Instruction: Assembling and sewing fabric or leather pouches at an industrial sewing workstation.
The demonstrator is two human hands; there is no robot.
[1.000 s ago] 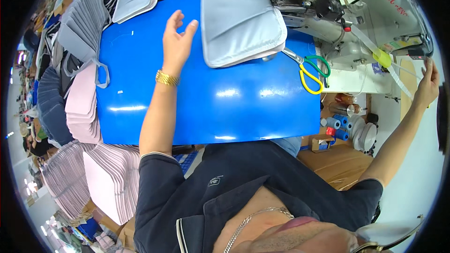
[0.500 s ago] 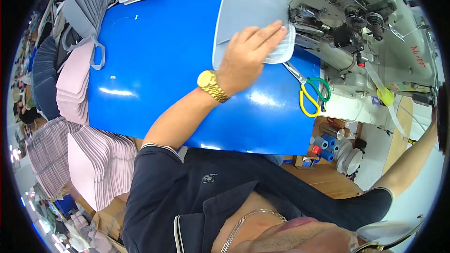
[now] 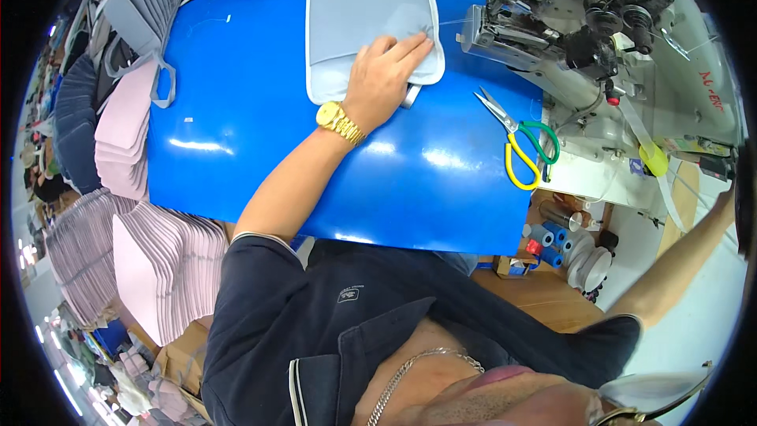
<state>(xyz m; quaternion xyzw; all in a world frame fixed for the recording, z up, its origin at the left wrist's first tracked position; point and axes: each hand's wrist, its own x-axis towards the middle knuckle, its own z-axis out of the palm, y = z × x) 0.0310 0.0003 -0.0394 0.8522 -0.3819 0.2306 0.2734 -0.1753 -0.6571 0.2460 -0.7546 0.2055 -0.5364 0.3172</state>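
Left hand [image 3: 385, 83] flat on grey fabric panel [image 3: 367, 20], blue worktop [image 3: 260, 110]
Fingers [image 3: 410, 47] together, pressing panel's lower corner; scissors [image 3: 520, 138] near; right hand's fingers: cannot tell

Lay partly hidden under the left hand [image 3: 384, 83]: the lower right corner of the grey fabric panel [image 3: 363, 16], along with most of a small metal piece [image 3: 410, 97] poking out below the fingers, too little shown to tell its kind. Ran off the top edge: the panel's upper end. Reached out to the right rim and got cut off there: the right hand [image 3: 721, 199], fingers out of view, grip impossible to judge. Blurred into the left rim: stacks of pink pieces [image 3: 169, 268] and grey pieces [image 3: 146, 0], count unclear.
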